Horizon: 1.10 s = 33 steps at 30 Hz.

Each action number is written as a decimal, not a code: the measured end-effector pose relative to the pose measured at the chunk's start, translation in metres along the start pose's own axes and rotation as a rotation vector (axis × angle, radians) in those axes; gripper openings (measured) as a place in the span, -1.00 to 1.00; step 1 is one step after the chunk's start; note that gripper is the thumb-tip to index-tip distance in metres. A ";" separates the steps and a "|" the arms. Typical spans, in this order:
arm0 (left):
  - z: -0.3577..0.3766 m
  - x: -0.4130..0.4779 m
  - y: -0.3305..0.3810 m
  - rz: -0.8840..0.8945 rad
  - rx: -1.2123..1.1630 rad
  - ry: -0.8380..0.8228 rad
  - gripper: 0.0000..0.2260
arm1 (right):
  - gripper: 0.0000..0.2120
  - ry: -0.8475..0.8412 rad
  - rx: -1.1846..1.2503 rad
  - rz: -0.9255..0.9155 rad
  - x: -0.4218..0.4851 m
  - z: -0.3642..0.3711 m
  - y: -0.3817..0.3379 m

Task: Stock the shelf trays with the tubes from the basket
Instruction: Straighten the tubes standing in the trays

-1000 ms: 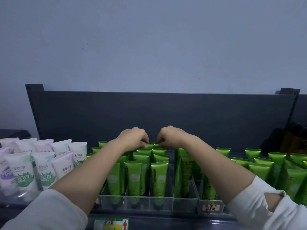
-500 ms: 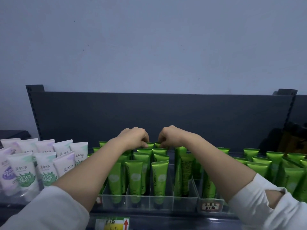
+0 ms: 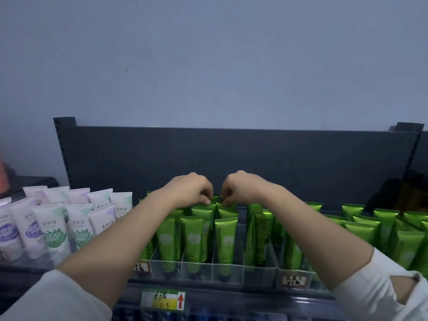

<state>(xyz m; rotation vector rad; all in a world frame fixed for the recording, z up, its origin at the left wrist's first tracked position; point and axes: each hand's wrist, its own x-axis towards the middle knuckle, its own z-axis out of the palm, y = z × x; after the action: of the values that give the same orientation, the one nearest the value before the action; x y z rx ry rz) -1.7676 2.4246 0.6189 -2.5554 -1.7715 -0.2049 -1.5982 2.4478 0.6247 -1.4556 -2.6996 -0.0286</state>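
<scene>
I am seating green tubes (image 3: 226,211) mid-frame (back row), my left hand (image 3: 190,191) and right hand (image 3: 243,187) both pinching them. Next, probably: pressing them down straight.

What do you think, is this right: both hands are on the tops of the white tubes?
Not quite. The head view shows the left hand and right hand on the tops of the green tubes; the white tubes stand untouched to the left.

A dark shelf (image 3: 254,294) is carrying clear trays (image 3: 231,272) of upright green tubes (image 3: 224,242). At its left end, white tubes (image 3: 55,228) are standing.
</scene>
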 end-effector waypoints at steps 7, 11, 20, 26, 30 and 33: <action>0.004 0.003 0.005 -0.023 0.041 -0.010 -0.85 | -0.79 -0.023 -0.021 0.030 0.001 0.011 0.001; 0.004 0.002 0.005 -0.031 0.042 0.006 -0.85 | -0.81 -0.030 -0.025 0.030 0.001 0.011 0.003; 0.000 -0.005 0.002 -0.010 0.004 0.072 -0.82 | -0.82 -0.038 0.000 0.039 -0.002 0.005 0.005; -0.008 -0.019 0.003 0.004 -0.023 0.101 -0.95 | -0.88 0.193 0.005 -0.049 -0.009 -0.009 -0.008; -0.008 -0.036 -0.002 -0.030 -0.020 0.060 -0.93 | -0.85 0.164 0.016 -0.146 -0.013 -0.007 -0.028; -0.004 -0.047 -0.004 -0.029 0.017 0.019 -0.85 | -0.83 0.119 0.001 -0.175 -0.011 -0.001 -0.039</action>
<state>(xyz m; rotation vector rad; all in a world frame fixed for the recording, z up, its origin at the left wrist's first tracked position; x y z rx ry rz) -1.7878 2.3820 0.6167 -2.5094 -1.7971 -0.2130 -1.6248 2.4169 0.6259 -1.1725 -2.7199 -0.1204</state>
